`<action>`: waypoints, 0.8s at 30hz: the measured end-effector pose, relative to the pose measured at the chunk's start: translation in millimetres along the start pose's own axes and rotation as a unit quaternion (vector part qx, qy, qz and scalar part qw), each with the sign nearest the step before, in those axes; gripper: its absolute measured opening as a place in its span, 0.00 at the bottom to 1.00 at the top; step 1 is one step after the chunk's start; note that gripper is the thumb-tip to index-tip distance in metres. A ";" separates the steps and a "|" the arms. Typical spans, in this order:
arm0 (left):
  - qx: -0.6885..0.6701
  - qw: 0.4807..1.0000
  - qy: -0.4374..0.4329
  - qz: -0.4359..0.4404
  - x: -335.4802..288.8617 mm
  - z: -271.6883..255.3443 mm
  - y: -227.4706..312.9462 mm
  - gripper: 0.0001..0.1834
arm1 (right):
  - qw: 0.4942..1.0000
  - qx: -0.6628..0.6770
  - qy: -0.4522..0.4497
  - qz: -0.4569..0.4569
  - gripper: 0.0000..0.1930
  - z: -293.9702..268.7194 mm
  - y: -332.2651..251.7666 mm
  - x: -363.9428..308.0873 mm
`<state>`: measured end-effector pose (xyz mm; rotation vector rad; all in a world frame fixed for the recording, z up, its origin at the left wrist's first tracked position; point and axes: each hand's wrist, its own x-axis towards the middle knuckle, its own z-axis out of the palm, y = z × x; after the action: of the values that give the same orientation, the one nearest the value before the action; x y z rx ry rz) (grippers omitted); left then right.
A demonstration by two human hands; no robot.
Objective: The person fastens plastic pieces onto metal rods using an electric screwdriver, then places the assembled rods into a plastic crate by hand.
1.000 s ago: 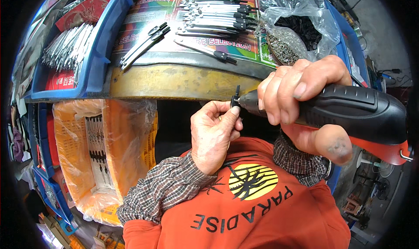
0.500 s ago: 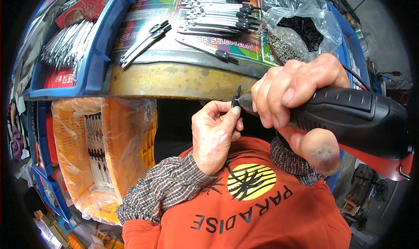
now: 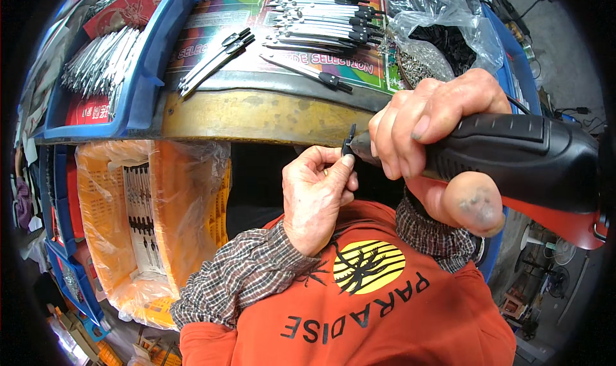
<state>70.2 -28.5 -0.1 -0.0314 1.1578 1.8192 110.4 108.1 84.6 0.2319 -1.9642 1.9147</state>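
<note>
Between its thumb and fingers, my left hand (image 3: 317, 196) pinches a small black plastic piece (image 3: 349, 146) just off the table's front edge. My right hand (image 3: 436, 132) is wrapped round a black and red electric screwdriver (image 3: 513, 157). Its tip meets the black piece from the right; my fingers partly hide the contact. Beyond my hands, a silver drawing compass (image 3: 301, 71) with a black end lies alone on the table. Left of it rest a few compasses (image 3: 215, 61) side by side, and farther back is a pile of several compasses (image 3: 321, 23).
A clear bag (image 3: 478, 42) of black pieces and a heap of small metal screws (image 3: 420, 64) sit at the back right. On the left stands a blue bin (image 3: 141, 77) of silver compass legs (image 3: 102, 61). Below it, an orange crate (image 3: 106, 231) lined with plastic holds compasses.
My right hand and the screwdriver have shifted slightly upward in view, with the screwdriver's rear end raised. My left hand keeps its hold on the black piece, almost unmoved.
</note>
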 end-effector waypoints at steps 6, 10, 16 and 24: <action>-0.009 1.000 -0.007 0.001 -0.7 -0.1 0.4 0.05 | 0.997 0.030 0.049 0.043 0.29 15.2 -3.8 -5.6; 0.002 1.000 -0.009 0.011 -0.2 -1.1 0.9 0.05 | 0.997 0.035 0.052 0.033 0.30 14.7 -0.5 -6.0; 0.011 1.000 -0.011 0.023 0.6 -1.0 1.1 0.05 | 0.998 0.028 0.047 -0.001 0.30 13.8 -4.2 -8.5; 0.106 0.985 -0.028 0.132 -11.1 -10.4 5.3 0.11 | 0.979 0.089 -0.011 -0.181 0.29 -1.7 5.4 -14.3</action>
<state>68.1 -44.2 3.0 0.3081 1.3606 1.9007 121.7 107.9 74.1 0.6166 -1.6259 1.8477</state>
